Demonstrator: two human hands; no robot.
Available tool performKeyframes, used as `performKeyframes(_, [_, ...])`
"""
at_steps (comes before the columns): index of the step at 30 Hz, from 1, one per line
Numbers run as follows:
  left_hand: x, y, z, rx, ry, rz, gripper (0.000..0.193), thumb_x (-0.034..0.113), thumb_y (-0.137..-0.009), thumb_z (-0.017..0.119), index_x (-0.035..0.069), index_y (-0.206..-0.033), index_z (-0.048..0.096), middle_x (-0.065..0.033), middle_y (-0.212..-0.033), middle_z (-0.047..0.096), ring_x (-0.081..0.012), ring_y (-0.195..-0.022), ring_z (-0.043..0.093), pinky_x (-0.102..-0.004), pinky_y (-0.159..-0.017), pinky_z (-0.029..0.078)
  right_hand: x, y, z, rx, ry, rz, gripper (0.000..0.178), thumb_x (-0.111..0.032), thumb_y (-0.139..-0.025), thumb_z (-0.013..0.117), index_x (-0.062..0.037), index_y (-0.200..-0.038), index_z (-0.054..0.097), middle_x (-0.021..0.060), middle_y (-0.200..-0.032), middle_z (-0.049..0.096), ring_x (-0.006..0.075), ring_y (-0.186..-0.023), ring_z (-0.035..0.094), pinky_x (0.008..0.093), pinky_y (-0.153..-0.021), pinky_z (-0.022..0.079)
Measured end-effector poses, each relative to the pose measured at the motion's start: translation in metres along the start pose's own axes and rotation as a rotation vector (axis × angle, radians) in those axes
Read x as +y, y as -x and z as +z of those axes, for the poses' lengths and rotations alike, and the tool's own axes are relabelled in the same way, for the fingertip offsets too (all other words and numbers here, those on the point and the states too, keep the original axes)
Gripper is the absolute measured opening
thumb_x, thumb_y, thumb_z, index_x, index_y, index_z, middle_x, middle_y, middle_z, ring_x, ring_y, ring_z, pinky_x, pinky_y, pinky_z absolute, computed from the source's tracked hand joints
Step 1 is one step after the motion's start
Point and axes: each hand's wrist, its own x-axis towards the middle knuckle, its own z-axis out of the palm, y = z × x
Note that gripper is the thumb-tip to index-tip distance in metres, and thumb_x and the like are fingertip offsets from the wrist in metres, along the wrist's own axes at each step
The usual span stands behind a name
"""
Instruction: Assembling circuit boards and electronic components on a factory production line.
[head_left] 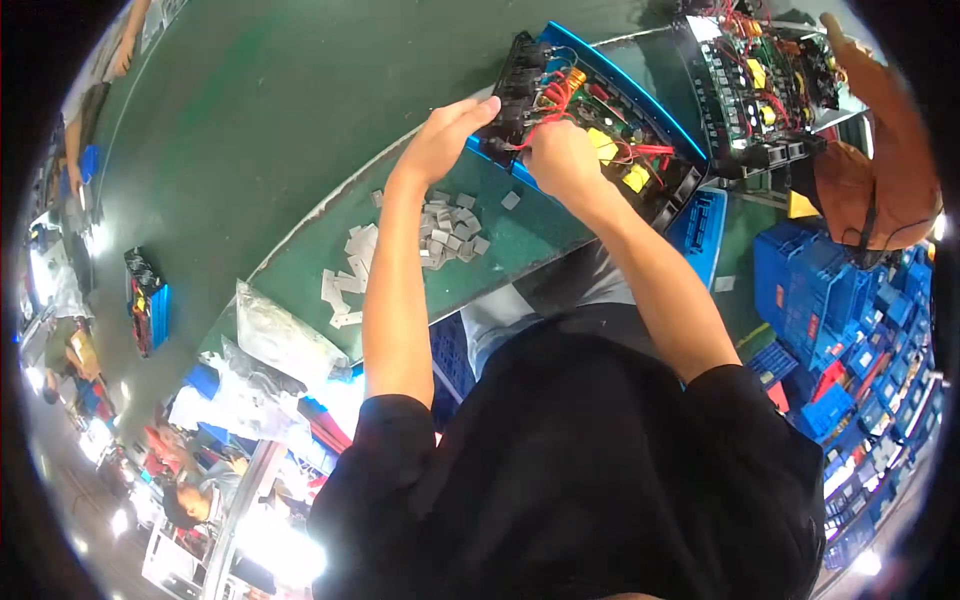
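An electronic unit in a blue metal case [622, 82] lies at the far side of the green bench, its circuit board and wires exposed. My left hand [440, 140] grips the black end panel [518, 85] at the unit's left end, thumb laid over its face. Fingers curled, my right hand [562, 160] is down inside the case beside that panel, against the red wires [558, 95]. Its fingertips are hidden, so what they pinch cannot be made out. Yellow-wrapped components [602, 146] sit on the board just right of this hand.
Small grey metal plates [440, 232] lie scattered on the green bench [530, 235], near a clear plastic bag [285, 330]. Another opened unit [760, 85] stands at the far right, beside a person in brown [870, 170]. Blue crates [800, 285] are stacked at right. A similar unit [148, 305] lies left.
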Motion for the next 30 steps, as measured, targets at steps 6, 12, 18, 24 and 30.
performKeyframes(6, [-0.008,0.003,0.004,-0.014,0.012,0.059,0.053,0.047,-0.094,0.055,-0.005,-0.097,0.065,-0.0036,-0.089,0.061,-0.0112,-0.087,0.050,-0.0277,-0.081,0.041,-0.003,0.007,-0.010,0.063,-0.153,0.020,0.030,-0.031,-0.080,0.063,-0.0008,-0.080,0.068,0.0200,-0.079,0.068,0.0384,-0.077,0.067,0.0470,-0.068,0.053])
performKeyframes(12, [-0.038,-0.001,0.010,0.088,0.007,0.067,0.057,0.047,-0.098,0.044,-0.007,-0.091,0.060,-0.0159,-0.088,0.063,-0.0205,-0.085,0.057,-0.0347,-0.079,0.044,0.040,0.047,-0.034,0.041,-0.504,0.322,0.041,-0.035,-0.083,0.065,0.0039,-0.095,0.068,0.0149,-0.082,0.070,0.0257,-0.078,0.066,0.0344,-0.073,0.049])
performKeyframes(18, [-0.069,0.033,0.010,0.716,0.097,-0.226,0.053,0.047,-0.098,0.035,0.001,-0.083,0.056,-0.0075,-0.085,0.058,-0.0209,-0.077,0.058,-0.0354,-0.073,0.049,0.137,0.095,-0.007,0.788,-0.550,0.622,0.052,-0.039,-0.079,0.075,0.0063,-0.096,0.055,0.0135,-0.083,0.062,0.0231,-0.076,0.059,0.0355,-0.073,0.048])
performKeyframes(24, [-0.051,0.040,0.123,0.473,0.410,-0.427,0.020,0.021,-0.082,0.064,0.002,-0.084,0.058,-0.0061,-0.076,0.054,-0.0200,-0.070,0.060,-0.0347,-0.066,0.059,0.181,0.104,-0.014,-0.083,-1.286,0.499,0.043,-0.048,-0.087,0.064,-0.0093,-0.102,0.070,0.0041,-0.088,0.068,0.0199,-0.077,0.064,0.0271,-0.066,0.049])
performKeyframes(30, [-0.045,0.053,0.122,0.629,0.303,-0.626,0.037,0.034,-0.082,0.068,-0.002,-0.091,0.063,-0.0102,-0.077,0.063,-0.0208,-0.064,0.065,-0.0340,-0.058,0.059,0.152,0.106,-0.065,-0.760,-0.916,0.459,0.049,-0.044,-0.092,0.053,0.0032,-0.088,0.066,0.0112,-0.070,0.068,0.0222,-0.057,0.065,0.0366,-0.053,0.052])
